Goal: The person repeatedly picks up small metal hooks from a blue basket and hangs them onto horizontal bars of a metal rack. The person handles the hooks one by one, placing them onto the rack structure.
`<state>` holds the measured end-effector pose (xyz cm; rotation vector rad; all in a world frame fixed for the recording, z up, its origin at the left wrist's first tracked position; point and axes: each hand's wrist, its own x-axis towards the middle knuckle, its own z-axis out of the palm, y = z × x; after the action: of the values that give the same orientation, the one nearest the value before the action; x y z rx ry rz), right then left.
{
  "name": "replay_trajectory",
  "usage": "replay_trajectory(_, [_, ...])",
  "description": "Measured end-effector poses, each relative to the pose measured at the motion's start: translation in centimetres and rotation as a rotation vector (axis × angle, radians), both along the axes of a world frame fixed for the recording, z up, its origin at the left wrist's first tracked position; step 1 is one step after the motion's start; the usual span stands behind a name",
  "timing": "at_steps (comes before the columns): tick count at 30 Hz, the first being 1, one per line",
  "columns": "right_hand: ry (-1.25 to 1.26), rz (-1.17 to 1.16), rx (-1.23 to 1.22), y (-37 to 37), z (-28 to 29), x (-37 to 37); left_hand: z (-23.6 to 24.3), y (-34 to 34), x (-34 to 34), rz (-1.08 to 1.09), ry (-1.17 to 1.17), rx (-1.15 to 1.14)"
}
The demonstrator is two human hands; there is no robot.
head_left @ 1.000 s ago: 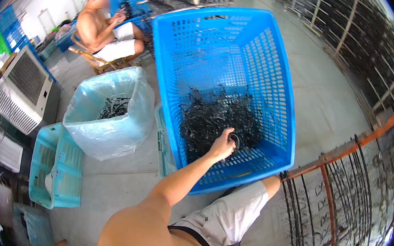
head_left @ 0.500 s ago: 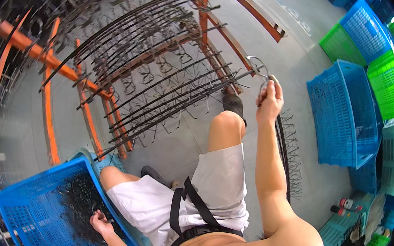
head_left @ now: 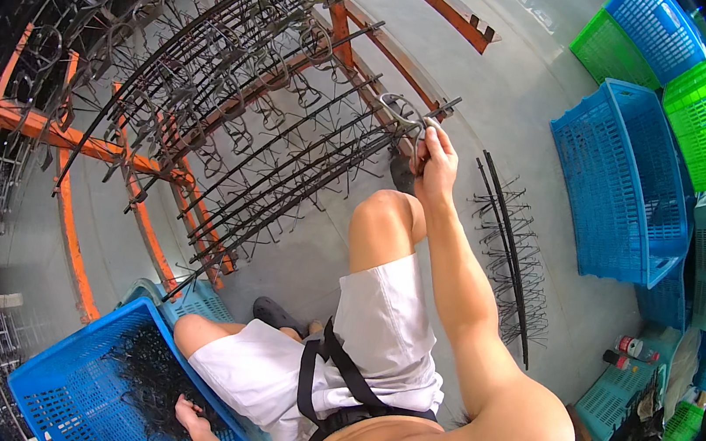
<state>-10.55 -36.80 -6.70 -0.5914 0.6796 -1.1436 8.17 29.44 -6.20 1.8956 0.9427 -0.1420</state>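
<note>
My right hand (head_left: 438, 159) is stretched forward, its fingers closed round a dark metal piece with a curved, looped end (head_left: 403, 114). That loop is at the right end of several black rods with hooks (head_left: 316, 159) on an orange rack (head_left: 182, 208); whether it touches them I cannot tell. Low on the left, my left hand (head_left: 190, 413) is at the edge of a heap of thin black wire-like pieces (head_left: 147, 376) in a blue crate (head_left: 54, 391). Its fingers are curled together, and what they hold, if anything, is hidden.
Black rods with thin hooks (head_left: 508, 248) lie on the grey floor to the right of my right arm. Beyond them stand blue crates (head_left: 604, 185) and green crates (head_left: 703, 131). Small bottles (head_left: 633, 347) rest at the lower right. My knees are beside the rack.
My right hand has moved left with the looped metal piece, closer over the rods. My left hand has shifted slightly right and down in the crate. The view has turned a little.
</note>
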Motion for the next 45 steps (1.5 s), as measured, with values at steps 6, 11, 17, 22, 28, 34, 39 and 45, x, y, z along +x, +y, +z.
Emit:
replay_trajectory(6, [0.170, 0.049, -0.113, -2.5, 0.8, 0.9, 2.0, -2.5, 0.2, -0.229, 0.132, 0.034])
replay_trajectory(11, [0.317, 0.087, -0.123, -2.9, 1.3, 1.2, -1.0, 0.2, 0.5, -0.436, 0.090, -0.085])
replay_trajectory(17, [0.316, 0.084, -0.176, -2.4, 0.8, 1.4, -2.4, 1.2, -0.4, -0.304, 0.123, -0.085])
replay_trajectory(22, [0.360, 0.075, -0.245, 0.3, 1.1, 2.9, -1.2, 1.2, -0.2, -0.365, 0.431, -0.126])
replay_trajectory(28, [0.553, 0.083, -0.292, 1.7, 2.0, 3.8, -2.5, 2.4, -0.1, -0.282, 0.341, -0.204])
replay_trajectory(34, [0.777, 0.113, -0.438, 0.8, 2.1, 3.2, 1.1, -0.2, -0.7, -0.246, 0.063, -0.313])
replay_trajectory(39, [0.735, 0.064, -0.434, 0.3, 2.8, 3.1, 2.7, 0.8, 0.7, -0.170, -0.042, -0.485])
replay_trajectory(45, [0.641, 0.077, -0.344, -0.3, 2.5, 2.8, 4.0, 0.1, 1.1, -0.080, -0.217, -0.664])
